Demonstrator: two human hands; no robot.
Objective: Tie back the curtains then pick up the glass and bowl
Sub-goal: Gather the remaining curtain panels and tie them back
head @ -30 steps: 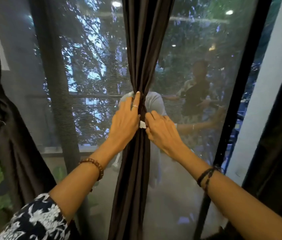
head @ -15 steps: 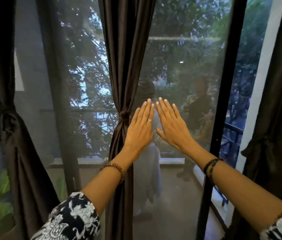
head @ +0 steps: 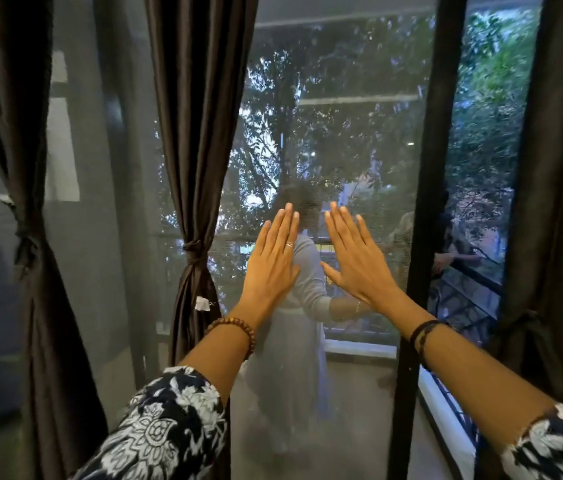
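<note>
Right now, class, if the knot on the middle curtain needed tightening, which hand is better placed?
Left. The left hand hovers open right beside the middle curtain's knot; the right hand is farther, toward the window frame.

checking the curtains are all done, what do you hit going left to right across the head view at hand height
left tied curtain → middle tied curtain → left hand, fingers straight → right hand, fingers straight → dark window frame post → right curtain
</note>
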